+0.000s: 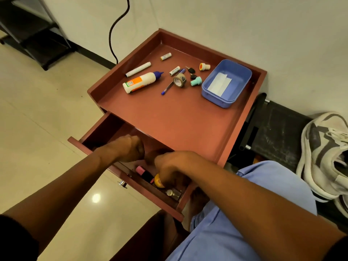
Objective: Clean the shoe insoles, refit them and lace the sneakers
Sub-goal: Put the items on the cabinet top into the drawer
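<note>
A pair of white and grey sneakers (pixel 325 157) lies on a dark low shelf at the far right, away from both hands. Both hands are inside the open drawer (pixel 120 171) of a red-brown side table (pixel 184 125). My left hand (pixel 128 149) is curled and blurred, reaching into the drawer's back part; what it holds is hidden. My right hand (pixel 173 166) points down with its fingertips on an orange round object (pixel 158 182). A pink highlighter (pixel 144 173) lies just left of that object. No insoles or laces are in view.
The table top holds a glue bottle (pixel 140 82), a white marker (pixel 138 69), batteries, a tape roll (pixel 179 80), a pen, small stamps and a blue plastic tub (pixel 227 82). A black cable (pixel 116 31) hangs on the wall. My blue-clad knee (pixel 244 213) sits beside the drawer.
</note>
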